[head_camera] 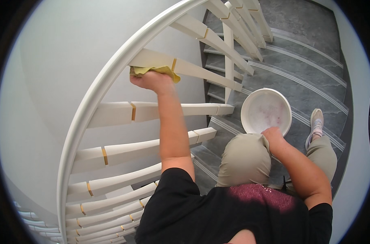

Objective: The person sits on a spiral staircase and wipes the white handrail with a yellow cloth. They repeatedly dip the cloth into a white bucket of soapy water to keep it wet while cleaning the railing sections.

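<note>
In my left hand (153,80) is a crumpled yellow cloth (153,70). The cloth lies along the side of a white baluster (162,62) with a gold band, just below the curved white handrail (111,61). My right hand (274,135) grips the near rim of a white bucket (243,108), its fingers partly hidden. Whitish, cloudy liquid (265,111) shows inside the bucket, which stands on a grey stair tread beside my bent knee (246,158).
Grey marbled stair treads (300,65) with pale striped edges curve up to the right. Several more gold-banded balusters (117,114) line the left side, with open stairwell beyond. My shod foot (316,125) rests on a tread near the right wall (360,122).
</note>
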Tool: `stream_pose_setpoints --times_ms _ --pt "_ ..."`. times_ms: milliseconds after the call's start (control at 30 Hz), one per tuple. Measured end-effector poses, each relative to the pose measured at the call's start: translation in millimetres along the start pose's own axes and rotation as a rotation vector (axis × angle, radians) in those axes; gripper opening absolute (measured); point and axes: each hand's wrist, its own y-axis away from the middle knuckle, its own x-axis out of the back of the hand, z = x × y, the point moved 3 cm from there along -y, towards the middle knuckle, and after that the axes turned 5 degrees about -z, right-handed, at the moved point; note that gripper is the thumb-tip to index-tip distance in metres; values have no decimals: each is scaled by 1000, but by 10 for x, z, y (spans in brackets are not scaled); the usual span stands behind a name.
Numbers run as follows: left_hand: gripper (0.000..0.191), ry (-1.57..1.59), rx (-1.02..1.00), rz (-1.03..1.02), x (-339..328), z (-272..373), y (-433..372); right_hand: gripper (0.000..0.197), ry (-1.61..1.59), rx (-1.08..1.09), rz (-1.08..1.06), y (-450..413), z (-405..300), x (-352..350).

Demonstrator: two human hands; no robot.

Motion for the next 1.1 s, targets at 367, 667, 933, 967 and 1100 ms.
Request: stream_pose_setpoints --times_ms 367,667,933,967,1100 --pt "59 -363 -319 -7 -242 187 74 16 -31 22 -6 -31 -42 49" --pt "48 -429 -315 -3 -86 172 -35 18 -19 -3 -11 4 -34 95" --pt "51 -88 69 78 -151 -53 234 19 -38 -24 -20 13 -13 60" --pt "51 32 174 76 -177 -93 298 19 -20 -21 -29 -2 -22 49" --pt "56 60 212 19 -49 -448 261 19 -21 -10 -25 19 -57 97"
